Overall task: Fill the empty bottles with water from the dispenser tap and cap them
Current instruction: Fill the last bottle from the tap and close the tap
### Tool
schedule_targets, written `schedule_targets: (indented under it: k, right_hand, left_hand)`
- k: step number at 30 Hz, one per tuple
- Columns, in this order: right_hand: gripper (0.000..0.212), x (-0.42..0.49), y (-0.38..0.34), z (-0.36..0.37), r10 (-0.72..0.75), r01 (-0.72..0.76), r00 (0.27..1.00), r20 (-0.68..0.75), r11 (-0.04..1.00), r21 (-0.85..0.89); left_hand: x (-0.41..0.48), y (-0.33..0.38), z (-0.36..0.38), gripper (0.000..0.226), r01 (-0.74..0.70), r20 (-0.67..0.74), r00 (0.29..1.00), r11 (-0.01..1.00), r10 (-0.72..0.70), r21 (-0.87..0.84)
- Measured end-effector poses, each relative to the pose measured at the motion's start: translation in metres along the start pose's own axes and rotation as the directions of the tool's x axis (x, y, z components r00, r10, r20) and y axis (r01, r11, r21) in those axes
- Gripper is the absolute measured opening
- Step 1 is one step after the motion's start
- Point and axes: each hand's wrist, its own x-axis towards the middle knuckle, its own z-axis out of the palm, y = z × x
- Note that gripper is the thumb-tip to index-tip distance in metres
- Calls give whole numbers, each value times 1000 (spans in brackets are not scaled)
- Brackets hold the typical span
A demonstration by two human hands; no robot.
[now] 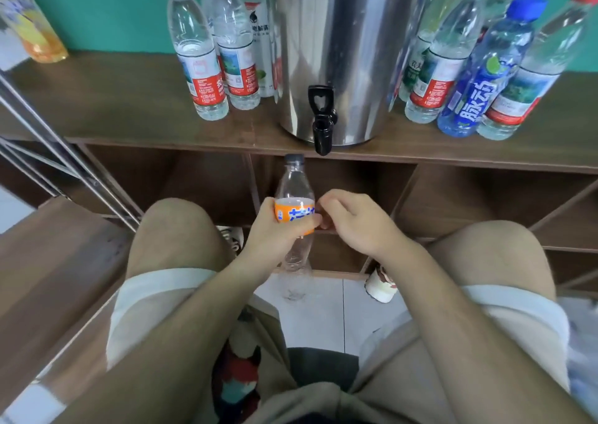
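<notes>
Here the left hand [281, 226] grips the orange-labelled bottle [295, 190] round its label, fingers wrapped, holding it upright between the knees. The right hand [352, 223] sits just beside it, across the label from the left palm, with its fingers curled. Whether they pinch the bottle or merely hover I cannot tell.

The bottle looks empty and its dark cap [294, 158] is on, well above both hands. The tap spout [322, 138] hangs just above that cap, a little toward the right hand's side. So the step in hand is most likely uncapping.

To do it well, the left hand should hold the labelled band firmly without crushing the thin clear wall, while the right hand climbs to the cap and twists. Keeping the cap in the right fingers saves hunting for it later. The mouth should then sit squarely under the spout before the lever [320, 98] is pressed, or water may spill past the hands.
</notes>
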Motion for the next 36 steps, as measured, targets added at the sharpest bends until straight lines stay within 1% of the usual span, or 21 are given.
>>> schedule_targets:
  k: [3, 5, 6, 7, 8, 9, 10, 11, 12, 13, 14, 16, 18, 20, 22, 23, 26, 29, 32, 34, 36]
  right_hand:
    - [40, 5, 4, -11, 19, -33, 992, -121, 993, -115]
    - [54, 8, 5, -13, 5, -57, 976, -216, 970, -236]
    - [60, 10, 4, -13, 28, -106, 968, -248, 946, -305]
    - [64, 13, 4, -12, 85, -178, 961, -264, 918, -354]
    - [67, 16, 5, -10, 162, -255, 951, -263, 892, -372]
    - [68, 18, 7, -8, 238, -319, 938, -251, 874, -365]
    - [70, 20, 9, -5, 289, -358, 927, -239, 870, -338]
    - [70, 21, 11, -4, 305, -369, 922, -240, 881, -296]
    - [69, 23, 12, -4, 289, -350, 924, -252, 903, -249]
    - [67, 24, 11, -5, 244, -304, 931, -272, 930, -208]
    - [65, 25, 10, -7, 171, -233, 941, -292, 954, -191]
    - [59, 25, 6, -13, -30, -49, 949, -315, 969, -240]
    - [50, 25, 4, -20, -205, 116, 942, -267, 943, -313]
    - [36, 26, 5, -27, -268, 210, 949, -164, 930, -303]
    - [24, 24, 8, -34, -275, 243, 958, -83, 929, -279]
    - [23, 23, 9, -37, -291, 263, 955, -64, 924, -276]
    - [28, 18, 12, -43, -340, 322, 940, -39, 917, -237]
    - [32, 18, 13, -47, -392, 378, 919, -33, 903, -202]
    - [34, 20, 13, -51, -423, 408, 905, -39, 892, -193]
    - [36, 21, 12, -55, -440, 426, 897, -44, 887, -175]
    - [37, 21, 11, -59, -446, 433, 894, -54, 888, -154]
  left_hand:
    - [2, -13, 10, 55, -74, 32, 997, 964, 68, 255]
    - [5, -18, 15, 59, -159, 70, 987, 893, 142, 420]
    - [7, -17, 16, 60, -209, 86, 978, 845, 192, 492]
    - [9, -16, 17, 61, -257, 94, 964, 768, 251, 587]
    - [10, -14, 17, 61, -290, 89, 943, 655, 322, 697]
    - [13, -14, 17, 61, -302, 87, 913, 515, 399, 802]
    - [15, -13, 18, 61, -304, 94, 881, 401, 465, 864]
    - [18, -12, 19, 61, -307, 98, 860, 354, 501, 884]
    - [20, -12, 19, 61, -315, 97, 857, 367, 506, 875]
    - [23, -12, 20, 61, -327, 88, 874, 444, 477, 834]
    - [26, -11, 20, 60, -326, 86, 906, 552, 415, 768]
    - [28, -6, 17, 57, -287, 119, 955, 742, 272, 606]
    - [30, -2, 13, 52, -229, 145, 973, 851, 181, 472]
    - [32, 3, 9, 49, -177, 158, 980, 882, 119, 436]
    - [36, 6, 8, 48, -157, 170, 982, 879, 88, 451]
    - [38, 7, 8, 50, -156, 175, 981, 867, 80, 474]
    - [40, 10, 11, 54, -137, 198, 979, 861, 43, 491]
    - [37, 17, 14, 52, -85, 247, 969, 928, -8, 362]
    - [34, 19, 12, 50, -41, 322, 946, 965, -45, 257]
    - [36, 23, 13, 56, -11, 366, 927, 968, -83, 249]
    - [40, 29, 17, 58, 16, 390, 911, 958, -131, 285]
